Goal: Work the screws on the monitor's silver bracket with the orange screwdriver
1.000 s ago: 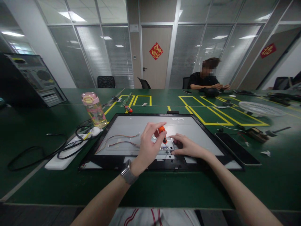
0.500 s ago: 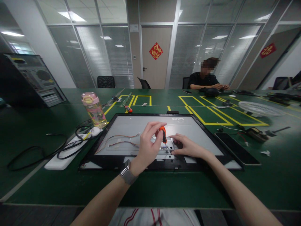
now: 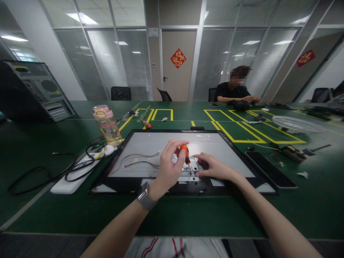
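My left hand (image 3: 173, 163), with a watch at its wrist, is closed round an orange-and-black screwdriver (image 3: 185, 154). The screwdriver stands nearly upright, its tip down at a small metal bracket (image 3: 191, 172) on the back of a display panel (image 3: 145, 143). My right hand (image 3: 211, 165) grips at the bracket's right side, thumb and forefinger bent around its edge. The panel lies flat, with a grey back and a black frame. Thin wires (image 3: 141, 163) run over its left part. The fingers hide part of the bracket, and any screw under the tip is too small to make out.
Left of the panel are a white power strip (image 3: 72, 179) with black cable and a pink-lidded bottle (image 3: 107, 125). A phone (image 3: 270, 170) lies to the right. Another screwdriver (image 3: 147, 124) rests behind. A computer case (image 3: 34, 91) stands far left. A person (image 3: 231, 91) sits across the table.
The screwdriver's handle has turned a little in my left hand, showing more orange on top. Both hands stay in almost the same place, and the panel has not moved.
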The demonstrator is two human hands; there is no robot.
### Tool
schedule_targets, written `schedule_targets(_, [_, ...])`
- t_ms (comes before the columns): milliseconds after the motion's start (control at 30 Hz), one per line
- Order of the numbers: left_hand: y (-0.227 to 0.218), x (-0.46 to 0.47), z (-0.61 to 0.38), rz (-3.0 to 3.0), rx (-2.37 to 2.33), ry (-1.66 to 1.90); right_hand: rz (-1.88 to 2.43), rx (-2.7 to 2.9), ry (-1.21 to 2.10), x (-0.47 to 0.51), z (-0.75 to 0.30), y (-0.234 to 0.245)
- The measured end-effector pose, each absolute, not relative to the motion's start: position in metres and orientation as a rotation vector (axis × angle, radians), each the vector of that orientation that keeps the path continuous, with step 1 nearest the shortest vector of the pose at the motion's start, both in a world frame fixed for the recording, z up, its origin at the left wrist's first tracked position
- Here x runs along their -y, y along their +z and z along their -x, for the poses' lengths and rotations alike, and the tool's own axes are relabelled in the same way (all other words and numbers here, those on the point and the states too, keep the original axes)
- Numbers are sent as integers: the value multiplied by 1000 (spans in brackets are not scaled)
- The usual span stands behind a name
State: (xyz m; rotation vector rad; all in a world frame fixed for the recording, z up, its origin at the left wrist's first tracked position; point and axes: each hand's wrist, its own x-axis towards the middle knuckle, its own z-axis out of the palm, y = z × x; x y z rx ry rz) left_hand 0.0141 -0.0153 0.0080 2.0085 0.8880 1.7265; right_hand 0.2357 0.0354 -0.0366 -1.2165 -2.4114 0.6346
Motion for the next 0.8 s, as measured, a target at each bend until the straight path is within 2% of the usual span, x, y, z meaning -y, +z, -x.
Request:
schedule_targets(467, [-2,9,-19,-1840,-916,1782,1209,2442,631,-33,-234,-32])
schedule_targets(800, [3,10,-16,-1953,-917,1651,1237,2425,644,-35,-236,-37])
